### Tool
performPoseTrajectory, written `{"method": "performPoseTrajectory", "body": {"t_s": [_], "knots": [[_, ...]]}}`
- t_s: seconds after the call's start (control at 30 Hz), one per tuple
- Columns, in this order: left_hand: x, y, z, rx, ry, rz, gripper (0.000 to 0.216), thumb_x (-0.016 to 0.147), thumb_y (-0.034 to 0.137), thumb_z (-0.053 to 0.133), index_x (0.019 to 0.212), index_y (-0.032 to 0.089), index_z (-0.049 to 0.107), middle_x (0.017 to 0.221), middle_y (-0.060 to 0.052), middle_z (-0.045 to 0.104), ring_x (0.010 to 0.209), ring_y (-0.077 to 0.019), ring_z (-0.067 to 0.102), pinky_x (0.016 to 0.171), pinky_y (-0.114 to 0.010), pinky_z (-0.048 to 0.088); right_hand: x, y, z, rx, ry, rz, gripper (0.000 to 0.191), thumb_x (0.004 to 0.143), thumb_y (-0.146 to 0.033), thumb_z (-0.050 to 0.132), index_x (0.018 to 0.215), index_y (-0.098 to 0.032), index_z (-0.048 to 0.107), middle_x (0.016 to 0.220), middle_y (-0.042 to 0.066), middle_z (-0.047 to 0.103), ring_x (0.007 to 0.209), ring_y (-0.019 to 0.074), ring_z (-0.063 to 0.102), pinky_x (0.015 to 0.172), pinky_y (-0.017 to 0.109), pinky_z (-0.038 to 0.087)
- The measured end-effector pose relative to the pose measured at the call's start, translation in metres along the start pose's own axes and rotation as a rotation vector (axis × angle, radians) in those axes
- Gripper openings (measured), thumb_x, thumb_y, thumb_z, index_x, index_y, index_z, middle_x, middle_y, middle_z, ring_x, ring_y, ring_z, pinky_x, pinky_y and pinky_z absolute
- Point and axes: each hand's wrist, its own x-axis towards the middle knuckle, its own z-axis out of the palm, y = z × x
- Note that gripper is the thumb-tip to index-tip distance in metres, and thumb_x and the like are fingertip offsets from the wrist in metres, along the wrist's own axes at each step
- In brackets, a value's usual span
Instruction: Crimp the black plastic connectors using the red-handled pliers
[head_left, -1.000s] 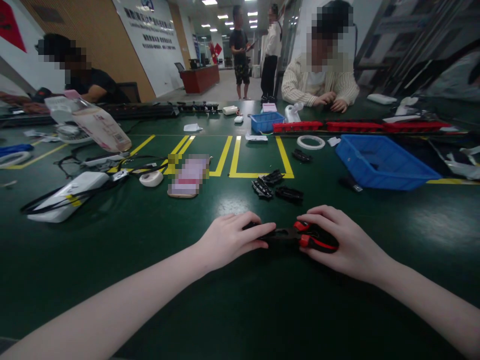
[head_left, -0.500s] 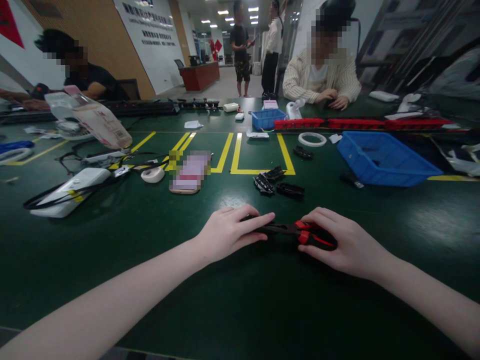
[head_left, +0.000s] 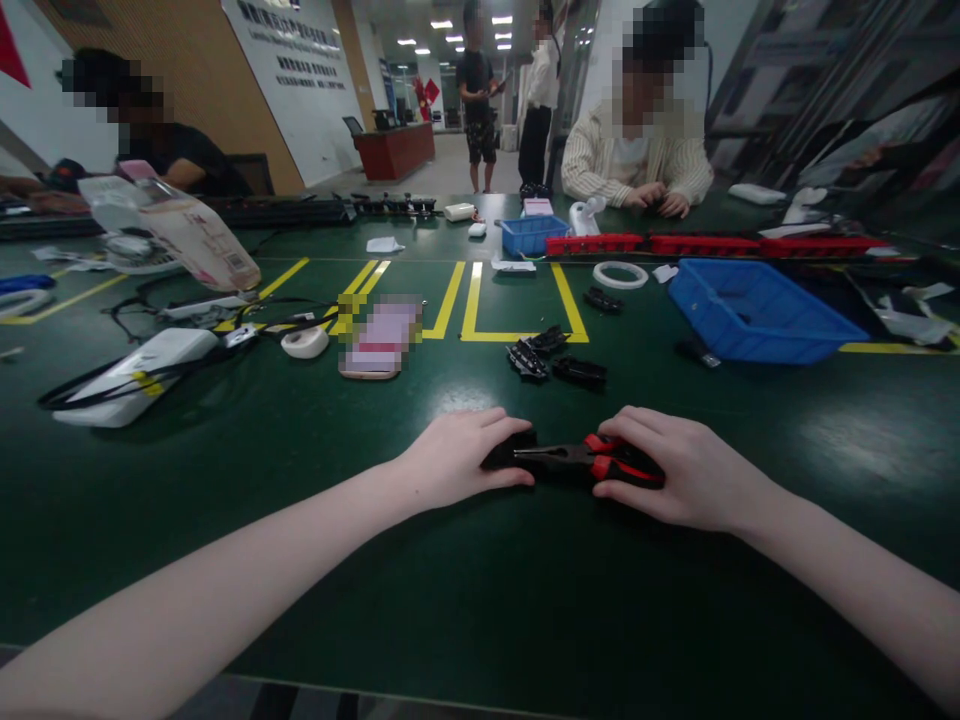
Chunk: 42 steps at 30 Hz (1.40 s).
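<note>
My right hand [head_left: 679, 468] is wrapped around the red-and-black handles of a pair of pliers [head_left: 581, 458] lying just above the green table. The pliers' dark jaws point left into a small black plastic part [head_left: 510, 450]. My left hand [head_left: 461, 455] holds that black part down, fingers curled over it with the thumb underneath. Both hands meet at the middle of the table, near its front edge. Three more black plastic parts [head_left: 551, 360] lie just beyond my hands.
A large blue bin [head_left: 757, 315] stands at the right, a small blue bin [head_left: 531, 236] farther back. A phone [head_left: 379, 340], tape roll [head_left: 304, 343], white device with cables [head_left: 131, 375] lie left. A person in a striped top [head_left: 637, 160] works across the table.
My left fingers have curled back from the pliers' jaws onto the black part. Both hands and the pliers have shifted slightly away from me.
</note>
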Motion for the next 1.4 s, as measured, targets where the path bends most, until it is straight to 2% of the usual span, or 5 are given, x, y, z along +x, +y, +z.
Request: {"method": "performPoseTrajectory", "body": {"t_s": [0.2,0.37,0.67,1.13,1.4], "knots": [[0.0,-0.001,-0.001,-0.069,0.004,0.016,0.039,0.086,0.045,0.063,0.112,0.018,0.054,0.102,-0.004,0.065,0.086,-0.0186,0.063,0.069,-0.028,0.047,0.001,0.003,0.004,-0.003,0.01,-0.031,0.036,0.084,-0.048,0.057,0.104,-0.018,0.058,0.093,0.009,0.064,0.075,0.0194,0.062,0.062,0.032,0.052],[0.002,-0.004,0.001,-0.071,-0.006,0.055,0.039,0.087,0.046,0.061,0.112,0.018,0.053,0.104,-0.004,0.065,0.087,-0.0199,0.063,0.071,-0.03,0.047,0.002,0.013,0.005,0.019,-0.022,-0.08,0.035,0.085,-0.046,0.057,0.108,-0.019,0.056,0.098,0.01,0.064,0.082,0.0205,0.062,0.067,0.033,0.051],[0.001,-0.005,0.0,-0.119,-0.031,0.058,0.041,0.086,0.047,0.062,0.113,0.019,0.052,0.104,-0.003,0.066,0.091,-0.0195,0.063,0.075,-0.032,0.048,0.0,0.012,0.008,0.073,-0.031,-0.042,0.032,0.084,-0.043,0.058,0.106,-0.019,0.056,0.095,0.009,0.063,0.077,0.0185,0.061,0.063,0.031,0.05],[-0.002,0.0,-0.001,-0.04,0.004,0.029,0.038,0.087,0.049,0.057,0.11,0.018,0.052,0.093,-0.004,0.066,0.08,-0.0196,0.062,0.066,-0.03,0.046,0.0,0.005,0.009,0.039,0.022,-0.071,0.031,0.086,-0.042,0.055,0.105,-0.018,0.056,0.094,0.009,0.063,0.076,0.0182,0.061,0.063,0.031,0.05],[-0.001,0.003,-0.003,0.037,-0.026,0.106,0.04,0.088,0.054,0.055,0.106,0.018,0.054,0.09,-0.004,0.066,0.079,-0.0199,0.063,0.068,-0.03,0.046,0.004,0.016,-0.002,0.02,-0.066,-0.138,0.033,0.084,-0.042,0.059,0.106,-0.018,0.059,0.095,0.009,0.065,0.081,0.0191,0.063,0.067,0.032,0.052]]}}
